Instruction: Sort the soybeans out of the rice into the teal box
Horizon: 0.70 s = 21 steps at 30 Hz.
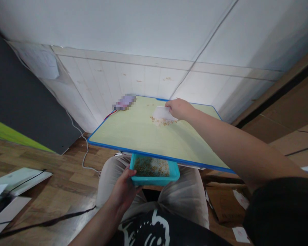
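Note:
My right hand (180,108) pinches the upper edge of a flat white scraper-like sheet (162,112) over the tabletop. Along the sheet's lower edge lies a small heap of yellow and white grains (164,122), touching it. Below the table's near edge, my left hand (127,182) grips the left corner of a turquoise plastic tub (154,181), thumb over the rim. Inside the tub, mixed yellow, greenish and white grains (151,166) cover the bottom. The tub's far side is partly hidden under the table edge.
The pale yellow table (123,133) has a blue rim and stands against a white wall. A blurred-out purple object (125,101) with a red cord lies at its back left. Cardboard boxes (226,201) are at the right; a white cable (86,150) trails on the floor at left.

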### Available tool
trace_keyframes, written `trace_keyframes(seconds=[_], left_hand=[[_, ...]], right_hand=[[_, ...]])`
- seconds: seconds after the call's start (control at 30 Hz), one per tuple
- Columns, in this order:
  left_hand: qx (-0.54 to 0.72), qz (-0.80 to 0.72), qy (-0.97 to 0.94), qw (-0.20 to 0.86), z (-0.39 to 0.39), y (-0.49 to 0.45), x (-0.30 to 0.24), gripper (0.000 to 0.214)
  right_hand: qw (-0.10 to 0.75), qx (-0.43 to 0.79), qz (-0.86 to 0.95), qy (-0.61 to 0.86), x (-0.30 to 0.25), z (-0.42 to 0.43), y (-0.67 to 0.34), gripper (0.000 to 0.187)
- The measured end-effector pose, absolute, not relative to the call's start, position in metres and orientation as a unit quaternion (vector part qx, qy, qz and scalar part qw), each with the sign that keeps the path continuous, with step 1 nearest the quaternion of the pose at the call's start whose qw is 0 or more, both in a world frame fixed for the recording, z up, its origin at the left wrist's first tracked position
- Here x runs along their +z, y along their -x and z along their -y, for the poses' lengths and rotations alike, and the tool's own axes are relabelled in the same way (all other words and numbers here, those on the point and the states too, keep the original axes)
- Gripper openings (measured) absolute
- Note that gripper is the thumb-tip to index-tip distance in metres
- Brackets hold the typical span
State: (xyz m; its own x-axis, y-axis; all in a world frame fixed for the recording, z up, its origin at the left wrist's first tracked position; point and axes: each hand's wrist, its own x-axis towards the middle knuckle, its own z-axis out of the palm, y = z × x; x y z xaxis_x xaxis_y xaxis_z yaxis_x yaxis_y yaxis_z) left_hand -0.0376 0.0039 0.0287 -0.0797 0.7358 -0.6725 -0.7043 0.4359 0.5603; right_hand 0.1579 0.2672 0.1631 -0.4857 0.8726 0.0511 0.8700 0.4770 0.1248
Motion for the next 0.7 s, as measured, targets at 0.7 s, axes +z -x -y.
trace_keyframes(seconds=[0.7], left_hand=[[0.521,-0.533,-0.012,0.667,-0.005,0.033,0.042,0.039]], right_hand=[[0.05,0.077,-0.872,-0.48,0.173,-0.265,-0.151,0.045]])
